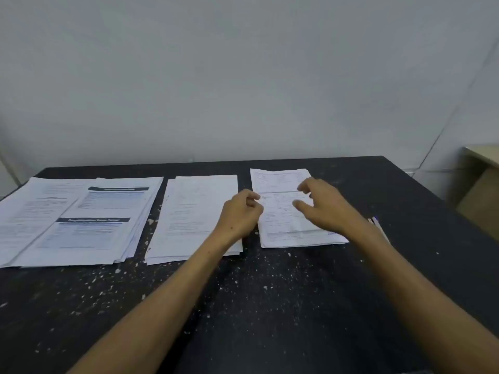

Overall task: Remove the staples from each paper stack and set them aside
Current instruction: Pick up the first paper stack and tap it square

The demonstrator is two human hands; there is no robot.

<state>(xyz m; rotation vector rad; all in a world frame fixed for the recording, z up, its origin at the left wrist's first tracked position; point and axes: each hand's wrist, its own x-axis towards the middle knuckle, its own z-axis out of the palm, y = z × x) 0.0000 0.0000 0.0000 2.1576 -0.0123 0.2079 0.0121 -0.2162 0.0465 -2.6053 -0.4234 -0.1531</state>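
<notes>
**Hands over the right stack**

Head view: three paper stacks lie on a dark, speckled table (243, 306). The right hand (324, 206) hovers over the right stack (278, 211), fingers spread and relaxed, grasping nothing. The left hand (240, 214), loosely curled and holding nothing visible, sits between the middle stack (194, 211) and the right one. The left stack (75, 220) is fanned. Staples are too small to make out.

Three stacks of white printed paper (194, 211) — matt — lie on a matt black table (270, 306) flecked with pale specks.
</notes>
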